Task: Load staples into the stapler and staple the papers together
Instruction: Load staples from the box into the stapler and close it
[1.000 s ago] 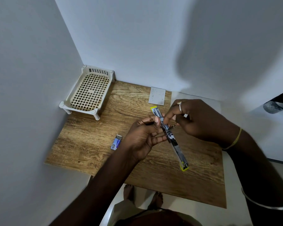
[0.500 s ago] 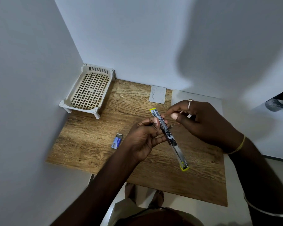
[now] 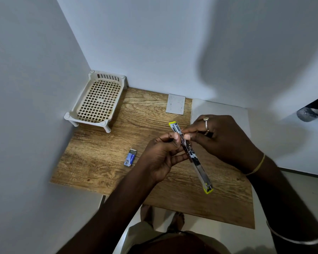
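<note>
A yellow-tipped metal stapler (image 3: 196, 162) is swung fully open into one long strip, held above the wooden table. My left hand (image 3: 161, 155) grips it around the hinge from the left. My right hand (image 3: 220, 138) pinches at the upper half of the stapler with thumb and forefinger; whether a strip of staples is between those fingers is too small to tell. A small blue staple box (image 3: 130, 157) lies on the table left of my left hand. White paper (image 3: 218, 110) lies at the table's far right, partly under my right hand.
A white lattice tray (image 3: 97, 100) on short legs stands in the far left corner against the walls. A small white card (image 3: 175, 104) lies at the back. The wooden table (image 3: 99, 153) ends close to my body, with feet visible below.
My right hand drew back from the stapler to the right, then came in again onto its upper half. My left hand and the stapler stayed nearly still.
</note>
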